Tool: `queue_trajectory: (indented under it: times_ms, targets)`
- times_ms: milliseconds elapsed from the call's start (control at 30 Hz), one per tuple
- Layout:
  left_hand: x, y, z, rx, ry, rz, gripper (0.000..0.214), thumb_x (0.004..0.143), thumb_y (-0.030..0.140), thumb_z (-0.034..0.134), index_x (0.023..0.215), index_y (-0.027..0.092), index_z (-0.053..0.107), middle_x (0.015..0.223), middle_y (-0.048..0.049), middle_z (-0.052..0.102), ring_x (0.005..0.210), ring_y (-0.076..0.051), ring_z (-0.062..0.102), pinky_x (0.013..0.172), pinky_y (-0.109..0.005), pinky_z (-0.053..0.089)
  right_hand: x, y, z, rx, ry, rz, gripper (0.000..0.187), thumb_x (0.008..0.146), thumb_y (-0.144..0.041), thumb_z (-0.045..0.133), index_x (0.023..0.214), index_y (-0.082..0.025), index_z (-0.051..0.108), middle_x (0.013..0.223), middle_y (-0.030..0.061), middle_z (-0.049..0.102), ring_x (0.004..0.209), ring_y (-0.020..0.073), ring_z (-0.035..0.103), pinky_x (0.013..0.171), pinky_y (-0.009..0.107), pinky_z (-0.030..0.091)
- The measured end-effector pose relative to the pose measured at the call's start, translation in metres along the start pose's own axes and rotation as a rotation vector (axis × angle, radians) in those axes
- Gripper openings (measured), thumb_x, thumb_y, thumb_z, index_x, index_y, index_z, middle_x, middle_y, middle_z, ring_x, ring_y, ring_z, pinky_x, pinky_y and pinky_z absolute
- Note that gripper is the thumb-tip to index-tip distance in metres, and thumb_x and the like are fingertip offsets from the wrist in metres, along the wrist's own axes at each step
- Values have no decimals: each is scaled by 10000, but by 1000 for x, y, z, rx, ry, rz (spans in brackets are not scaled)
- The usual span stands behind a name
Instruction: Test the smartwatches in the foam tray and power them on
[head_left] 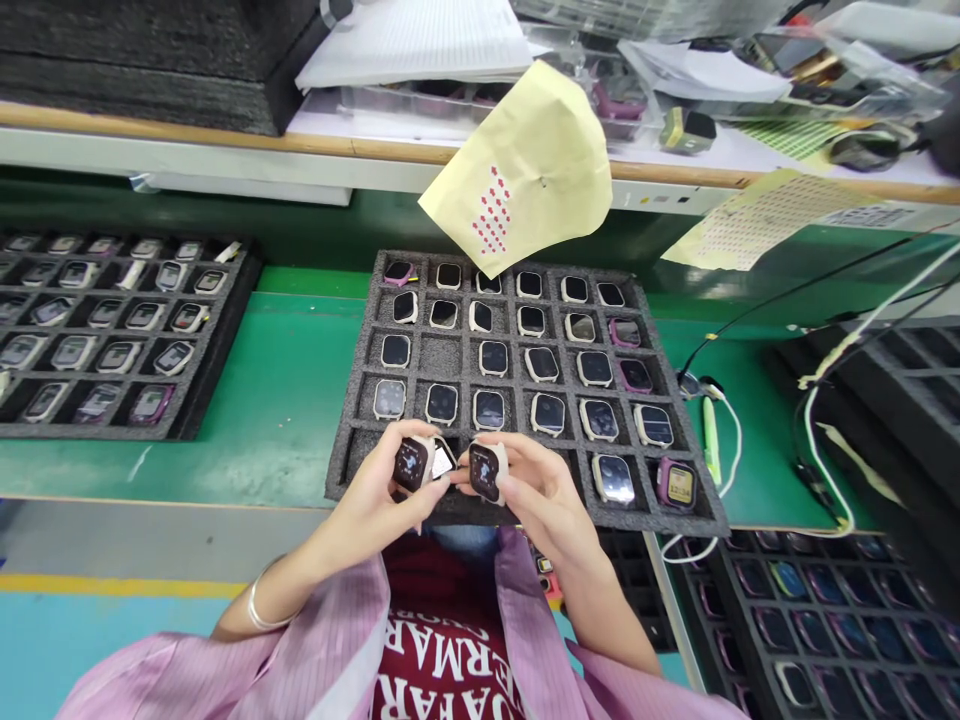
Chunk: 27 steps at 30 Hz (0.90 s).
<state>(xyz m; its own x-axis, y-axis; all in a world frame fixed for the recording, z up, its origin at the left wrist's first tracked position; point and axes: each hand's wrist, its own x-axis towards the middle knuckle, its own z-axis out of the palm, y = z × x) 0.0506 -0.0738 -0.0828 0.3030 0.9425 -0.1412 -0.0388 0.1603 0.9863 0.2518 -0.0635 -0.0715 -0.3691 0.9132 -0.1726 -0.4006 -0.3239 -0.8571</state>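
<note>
My left hand [386, 500] is closed around a smartwatch case [411, 464] with a lit dark screen. A second watch case [442, 459], showing a white screen, sits tight beside it at the fingers. My right hand [536, 485] grips another pale smartwatch case [484, 472] by its edges, its dark screen lit too. Both hands are close together over the front row of a grey foam tray [431, 357], whose compartments hold several watch cases, mostly pale with dark screens. A purple watch [676, 484] with a lit yellowish screen lies in the tray's front right corner. My hands hide some front compartments.
Another foam tray [187, 400] of watches stands on the left of the green bench [300, 360]. A yellow sticker sheet [536, 170] hangs from the shelf above the middle tray. White cables [739, 430] run at the right. More watches fill a dark tray [832, 610] lower right.
</note>
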Motion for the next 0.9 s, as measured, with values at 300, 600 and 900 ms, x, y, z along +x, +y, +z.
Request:
queue_trajectory:
  times_ms: [300, 600, 900]
  targets:
    - [4, 5, -15, -474, -127, -90, 342, 924, 202, 488, 1261, 230, 531, 1168, -87, 606, 1041, -229, 616, 792, -348, 599, 3, -4, -5, 69, 27, 86, 335, 914, -212, 583, 1249, -224, 592, 1266, 112, 655, 1059, 242, 687, 904, 397, 546]
    - [1, 3, -15, -466, -75, -58, 406, 892, 117, 483, 1274, 248, 533, 1164, -71, 632, 1038, -210, 612, 784, -332, 611, 1, -2, -1, 116, 43, 66, 409, 917, -249, 535, 1323, -223, 495, 1208, 135, 682, 1009, 285, 709, 897, 469, 531]
    - [1, 7, -12, -338, -54, -43, 393, 878, 114, 514, 1249, 241, 529, 1075, -50, 640, 883, -159, 656, 736, -275, 613, 2, 8, -5, 57, 27, 17, 458, 908, -244, 565, 1356, -249, 470, 1171, 109, 700, 1001, 278, 714, 904, 501, 544]
